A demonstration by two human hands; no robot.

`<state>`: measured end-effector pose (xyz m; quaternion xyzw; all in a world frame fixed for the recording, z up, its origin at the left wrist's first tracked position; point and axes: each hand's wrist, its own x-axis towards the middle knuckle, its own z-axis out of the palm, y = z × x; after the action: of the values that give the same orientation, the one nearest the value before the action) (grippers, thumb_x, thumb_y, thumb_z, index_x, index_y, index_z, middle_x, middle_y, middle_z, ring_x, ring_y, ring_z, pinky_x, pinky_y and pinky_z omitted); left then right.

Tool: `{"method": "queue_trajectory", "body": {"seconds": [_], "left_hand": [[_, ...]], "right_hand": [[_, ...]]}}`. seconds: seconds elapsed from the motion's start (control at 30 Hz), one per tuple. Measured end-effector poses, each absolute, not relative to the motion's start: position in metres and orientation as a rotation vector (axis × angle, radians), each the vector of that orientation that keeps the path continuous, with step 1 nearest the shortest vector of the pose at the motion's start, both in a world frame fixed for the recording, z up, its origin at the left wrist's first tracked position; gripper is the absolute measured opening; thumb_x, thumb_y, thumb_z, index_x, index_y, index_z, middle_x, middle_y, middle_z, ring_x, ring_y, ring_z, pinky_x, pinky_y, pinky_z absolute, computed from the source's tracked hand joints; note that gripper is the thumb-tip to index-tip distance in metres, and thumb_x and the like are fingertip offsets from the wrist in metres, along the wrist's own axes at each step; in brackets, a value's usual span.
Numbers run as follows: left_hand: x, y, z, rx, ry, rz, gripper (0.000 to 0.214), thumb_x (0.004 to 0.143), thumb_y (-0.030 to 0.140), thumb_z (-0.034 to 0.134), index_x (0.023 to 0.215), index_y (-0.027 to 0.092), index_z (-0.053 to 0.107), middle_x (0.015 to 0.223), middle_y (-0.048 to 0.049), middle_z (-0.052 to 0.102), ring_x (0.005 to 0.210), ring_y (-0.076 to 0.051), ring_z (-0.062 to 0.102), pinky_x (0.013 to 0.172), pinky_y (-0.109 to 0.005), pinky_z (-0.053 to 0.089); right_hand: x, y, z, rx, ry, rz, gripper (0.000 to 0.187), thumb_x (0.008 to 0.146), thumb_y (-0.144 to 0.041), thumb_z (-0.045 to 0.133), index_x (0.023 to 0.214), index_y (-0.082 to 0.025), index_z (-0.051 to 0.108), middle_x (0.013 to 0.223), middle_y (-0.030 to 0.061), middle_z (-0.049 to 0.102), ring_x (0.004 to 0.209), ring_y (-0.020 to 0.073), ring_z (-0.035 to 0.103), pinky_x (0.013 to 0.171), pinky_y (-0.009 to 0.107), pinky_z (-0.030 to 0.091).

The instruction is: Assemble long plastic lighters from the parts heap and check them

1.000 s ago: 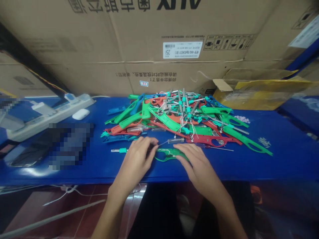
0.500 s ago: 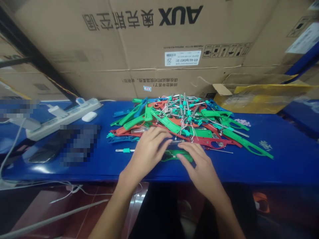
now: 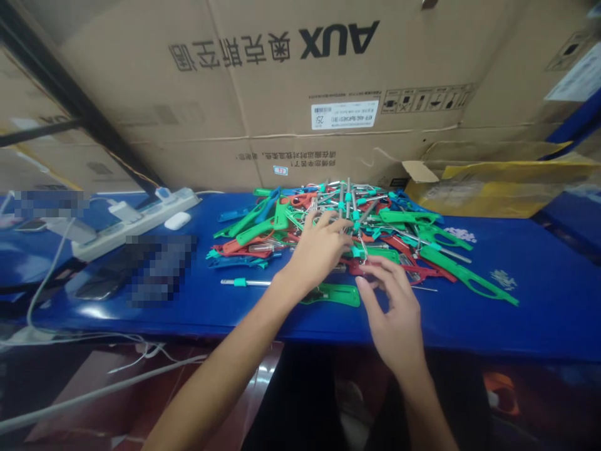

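Observation:
A heap of lighter parts lies on the blue table: green, red and blue plastic lighter casings (image 3: 469,279) and metal tubes (image 3: 348,191) with teal ends and thin wires. My left hand (image 3: 319,250) reaches over the heap, its fingers spread and bent down among the parts; its thumb is hidden. In front of the heap is a green casing half (image 3: 340,294), partly under my left wrist. A single metal tube (image 3: 256,284) with a teal collar extends left from it. Just right of that casing, my right hand (image 3: 397,307) is half curled, thumb and fingers apart, seemingly holding nothing.
A large cardboard box (image 3: 263,94) forms the back wall. An open carton with yellow tape (image 3: 493,188) stands at the back right. On the left are a power strip (image 3: 136,222), a white case (image 3: 177,220) and a dark phone (image 3: 106,282). Small pale pieces (image 3: 503,280) lie at right.
My left hand has moved from the green casing half forward and right into the heap. My right hand has drawn back slightly to the right, uncovering more of the casing.

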<state>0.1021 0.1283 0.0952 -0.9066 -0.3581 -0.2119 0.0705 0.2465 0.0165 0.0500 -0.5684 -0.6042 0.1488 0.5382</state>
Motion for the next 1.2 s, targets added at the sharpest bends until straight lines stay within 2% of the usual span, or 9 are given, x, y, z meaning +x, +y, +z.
{"method": "queue_trajectory", "body": {"seconds": [0.1, 0.2, 0.27, 0.37, 0.5, 0.67, 0.83, 1.03, 1.2], "left_hand": [[0.084, 0.122, 0.104, -2.731, -1.165, -0.933, 0.013, 0.098, 0.026, 0.065, 0.102, 0.031, 0.076, 0.122, 0.0031, 0.075, 0.121, -0.024, 0.058, 0.110, -0.051, 0.032], [0.058, 0.108, 0.113, -2.674, -1.295, -1.105, 0.012, 0.099, 0.028, 0.064, 0.105, 0.030, 0.074, 0.097, 0.0031, 0.079, 0.093, -0.021, 0.064, 0.099, -0.044, 0.042], [0.038, 0.096, 0.114, -2.682, -1.310, -1.076, 0.012, 0.100, 0.029, 0.063, 0.103, 0.028, 0.074, 0.096, 0.0018, 0.078, 0.087, -0.021, 0.063, 0.092, -0.041, 0.044], [0.012, 0.079, 0.106, -2.816, -1.314, -0.888, 0.013, 0.101, 0.032, 0.061, 0.099, 0.026, 0.073, 0.096, 0.0012, 0.078, 0.090, -0.022, 0.062, 0.090, -0.040, 0.043], [-0.006, 0.063, 0.093, -2.850, -1.330, -0.672, 0.018, 0.103, 0.033, 0.057, 0.098, 0.025, 0.073, 0.096, 0.0001, 0.077, 0.088, -0.022, 0.058, 0.089, -0.040, 0.040], [-0.002, 0.058, 0.093, -2.777, -1.272, -0.563, 0.019, 0.103, 0.028, 0.056, 0.100, 0.026, 0.074, 0.098, 0.0003, 0.076, 0.090, -0.023, 0.055, 0.098, -0.045, 0.035], [0.004, 0.060, 0.091, -2.795, -1.267, -0.556, 0.021, 0.103, 0.030, 0.056, 0.097, 0.029, 0.077, 0.100, 0.0003, 0.075, 0.093, -0.023, 0.055, 0.099, -0.047, 0.033], [0.004, 0.058, 0.080, -2.829, -1.358, -0.732, 0.015, 0.100, 0.030, 0.062, 0.096, 0.029, 0.077, 0.099, 0.0003, 0.074, 0.089, -0.021, 0.055, 0.096, -0.046, 0.036], [0.005, 0.058, 0.071, -2.779, -1.417, -0.889, 0.011, 0.097, 0.027, 0.066, 0.094, 0.028, 0.077, 0.111, -0.0027, 0.070, 0.101, -0.025, 0.053, 0.092, -0.045, 0.037]], "right_hand": [[0.245, 0.017, 0.049, -1.368, -1.541, 0.425, 0.019, 0.099, -0.035, 0.058, 0.109, -0.024, 0.070, 0.128, 0.0109, 0.063, 0.101, 0.0226, 0.068, 0.085, 0.039, 0.059], [0.244, 0.017, 0.046, -1.362, -1.720, 0.438, 0.020, 0.098, -0.037, 0.061, 0.112, -0.025, 0.069, 0.132, 0.0102, 0.062, 0.119, 0.0273, 0.063, 0.098, 0.046, 0.055], [0.243, 0.017, 0.044, -1.359, -1.837, 0.415, 0.024, 0.096, -0.039, 0.065, 0.116, -0.026, 0.068, 0.136, 0.0093, 0.060, 0.126, 0.0297, 0.058, 0.105, 0.051, 0.051], [0.243, 0.018, 0.042, -1.369, -1.958, 0.392, 0.029, 0.096, -0.040, 0.066, 0.123, -0.028, 0.066, 0.135, 0.0074, 0.063, 0.126, 0.0304, 0.059, 0.105, 0.054, 0.049], [0.243, 0.019, 0.043, -1.406, -2.005, 0.395, 0.026, 0.098, -0.036, 0.064, 0.122, -0.027, 0.067, 0.125, 0.0061, 0.068, 0.118, 0.0283, 0.063, 0.100, 0.050, 0.050], [0.243, 0.019, 0.046, -1.406, -2.012, 0.441, 0.020, 0.099, -0.034, 0.063, 0.118, -0.028, 0.065, 0.121, 0.0048, 0.068, 0.117, 0.0263, 0.061, 0.103, 0.049, 0.047], [0.244, 0.016, 0.049, -1.378, -2.068, 0.452, 0.015, 0.102, -0.028, 0.056, 0.113, -0.031, 0.067, 0.129, 0.0044, 0.065, 0.122, 0.0263, 0.059, 0.102, 0.049, 0.045], [0.244, 0.016, 0.050, -1.341, -2.095, 0.395, 0.021, 0.103, -0.023, 0.053, 0.112, -0.031, 0.070, 0.131, 0.0038, 0.064, 0.122, 0.0250, 0.058, 0.102, 0.047, 0.044], [0.244, 0.016, 0.049, -1.319, -2.075, 0.409, 0.020, 0.102, -0.023, 0.056, 0.109, -0.031, 0.072, 0.126, 0.0021, 0.066, 0.118, 0.0238, 0.059, 0.099, 0.045, 0.046]]}}
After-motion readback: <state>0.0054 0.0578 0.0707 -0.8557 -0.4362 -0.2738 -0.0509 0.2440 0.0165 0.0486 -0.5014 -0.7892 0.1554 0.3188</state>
